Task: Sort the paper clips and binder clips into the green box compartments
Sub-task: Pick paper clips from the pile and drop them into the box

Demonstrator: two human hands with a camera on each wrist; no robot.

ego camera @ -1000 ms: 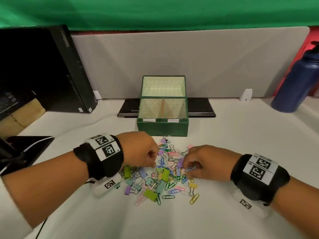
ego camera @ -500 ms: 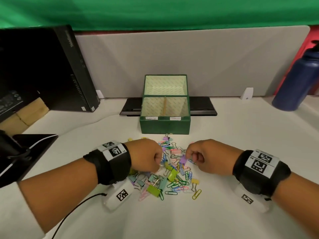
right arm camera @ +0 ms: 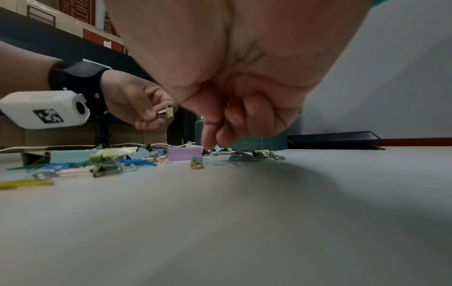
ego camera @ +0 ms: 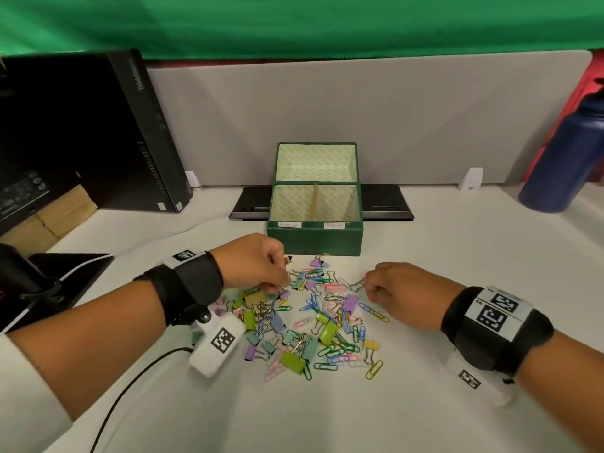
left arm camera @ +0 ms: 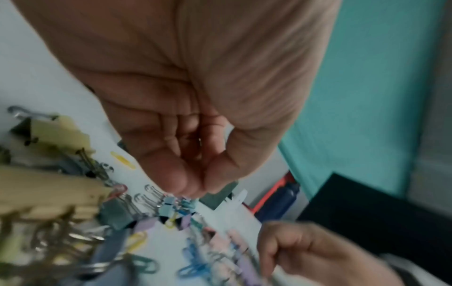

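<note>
A heap of coloured paper clips and binder clips (ego camera: 307, 325) lies spread on the white tabletop (ego camera: 425, 403), and the green box (ego camera: 315, 238) stands just beyond it at twelve o'clock, its lid propped up and its two front compartments bare. The left hand (ego camera: 253, 261) hovers over the heap's ten o'clock edge with its fingers curled in; the right wrist view shows it pinching a small pale yellow binder clip (right arm camera: 168, 112) between thumb and fingertips, lifted off the tabletop. The right hand (ego camera: 400, 291) sits at the heap's two o'clock edge, fingers curled tight, fingertips (right arm camera: 210, 143) down among the clips beside a lilac binder clip (right arm camera: 185, 154); whether it actually grips one, I cannot tell. A dark blue water bottle (ego camera: 565, 158) stands at two o'clock from the box, well apart, and a black computer case (ego camera: 108, 132) at ten o'clock.
</note>
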